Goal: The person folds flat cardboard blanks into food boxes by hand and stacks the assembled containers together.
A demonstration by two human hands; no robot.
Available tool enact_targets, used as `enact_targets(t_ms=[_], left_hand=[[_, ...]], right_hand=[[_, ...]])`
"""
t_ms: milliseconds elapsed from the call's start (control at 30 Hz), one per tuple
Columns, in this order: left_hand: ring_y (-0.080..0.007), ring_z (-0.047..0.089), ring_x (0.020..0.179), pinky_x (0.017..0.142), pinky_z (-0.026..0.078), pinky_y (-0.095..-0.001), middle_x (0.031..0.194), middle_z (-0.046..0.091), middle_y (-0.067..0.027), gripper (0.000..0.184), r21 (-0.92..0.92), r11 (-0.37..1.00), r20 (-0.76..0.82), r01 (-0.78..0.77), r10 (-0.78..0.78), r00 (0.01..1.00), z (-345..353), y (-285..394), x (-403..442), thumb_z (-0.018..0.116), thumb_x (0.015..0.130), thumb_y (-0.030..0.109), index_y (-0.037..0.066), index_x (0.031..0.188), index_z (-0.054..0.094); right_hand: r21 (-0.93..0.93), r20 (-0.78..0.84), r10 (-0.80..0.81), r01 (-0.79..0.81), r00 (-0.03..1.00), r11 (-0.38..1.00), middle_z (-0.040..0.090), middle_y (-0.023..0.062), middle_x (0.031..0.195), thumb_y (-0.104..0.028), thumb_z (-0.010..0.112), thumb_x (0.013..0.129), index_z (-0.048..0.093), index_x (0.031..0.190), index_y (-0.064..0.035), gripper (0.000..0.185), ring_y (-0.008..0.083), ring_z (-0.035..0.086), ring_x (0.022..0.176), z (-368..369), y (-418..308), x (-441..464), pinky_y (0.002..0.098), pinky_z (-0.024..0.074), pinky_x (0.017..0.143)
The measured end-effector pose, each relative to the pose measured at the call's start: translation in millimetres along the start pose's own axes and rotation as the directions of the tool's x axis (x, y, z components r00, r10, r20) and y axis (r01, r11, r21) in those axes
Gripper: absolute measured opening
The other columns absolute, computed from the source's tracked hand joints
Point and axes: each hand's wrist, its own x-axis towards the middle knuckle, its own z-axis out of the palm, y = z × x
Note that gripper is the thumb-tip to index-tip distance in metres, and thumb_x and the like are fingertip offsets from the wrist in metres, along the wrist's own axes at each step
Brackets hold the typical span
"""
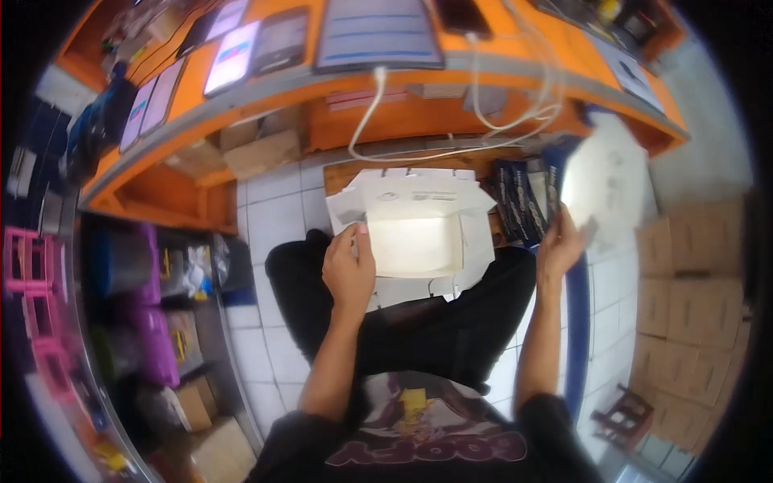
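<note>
A white cardboard box (415, 245) with an open top and spread flaps rests around my lap, printed side panel facing me. My left hand (349, 270) is closed on its left wall, thumb along the inner edge. Out to the right, my right hand (561, 245) grips the lower left edge of a flat white cardboard sheet (612, 181), which is tilted up and slightly blurred. Dark boxes with white lettering (517, 201) stand between the open box and the sheet. My right fingertips are partly hidden by blur.
An orange counter (459, 60) spans the front, with a tablet (378, 32), several phones (233, 58) and a hanging white cable (354, 137). Brown cartons (692, 298) are stacked at right. Shelves with purple bins (157, 338) stand at left; a small wooden stool (622, 416) is lower right.
</note>
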Motion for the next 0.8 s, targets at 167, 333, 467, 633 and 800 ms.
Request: enact_targets(t_ms=[167,333,467,633,800], left_hand=[[-0.0267,0.067,0.080,0.068,0.054,-0.0325,0.091,0.070,-0.0170,0.025,-0.460,0.870,0.005,-0.177,0.202,0.979,-48,70,-21,0.071,0.094,0.020,-0.002,0.107,0.072],[-0.0400,0.068,0.088,0.071,0.056,-0.0423,0.097,0.070,-0.0234,0.029,-0.126,0.884,-0.001,-0.450,0.453,0.891,-34,42,-13,0.069,0.092,0.016,-0.002,0.115,0.068],[-0.0434,0.065,0.067,0.066,0.053,-0.0478,0.086,0.068,-0.0267,0.031,-0.186,0.948,-0.079,-0.257,0.246,0.966,-18,28,3,0.063,0.095,0.014,-0.005,0.120,0.064],[-0.0360,0.063,0.071,0.068,0.051,-0.0437,0.083,0.065,-0.0238,0.038,-0.142,0.983,0.162,-0.117,0.140,0.977,-11,2,14,0.064,0.094,0.013,-0.002,0.129,0.062],[-0.0301,0.064,0.081,0.076,0.052,-0.0409,0.091,0.064,-0.0201,0.042,-0.050,0.998,0.208,-0.043,0.053,0.977,-1,-15,7,0.065,0.093,0.011,0.002,0.134,0.063]], right_hand=[[-0.054,0.048,-0.478,0.480,0.877,0.876,0.073,0.0063,0.114,-0.007,0.066,0.090,0.073,0.117,-0.0128,0.029,0.0280,0.066,0.114,-50,-62,-36,0.0578,0.0293,0.116],[0.130,0.165,-0.823,0.815,0.543,0.564,0.063,0.0168,0.133,-0.027,0.073,0.087,0.072,0.119,-0.0241,0.032,0.0307,0.054,0.130,-75,-112,-66,0.0710,0.0213,0.115],[0.312,-0.162,-0.699,0.709,0.696,0.633,0.056,0.0204,0.138,-0.042,0.068,0.095,0.057,0.140,-0.0201,0.051,0.0297,0.055,0.127,-63,-117,-58,0.0632,0.0233,0.119],[0.631,0.774,-0.004,-0.771,0.633,-0.084,0.051,0.0155,0.144,-0.062,0.054,0.100,0.033,0.155,-0.0060,0.081,0.0283,0.051,0.129,-28,-119,-44,0.0432,0.0395,0.109],[0.549,0.836,-0.014,-0.836,0.549,0.010,0.057,0.0121,0.137,-0.047,0.049,0.107,0.046,0.149,-0.0035,0.061,0.0217,0.055,0.122,11,-118,-62,0.0364,0.0414,0.106]])
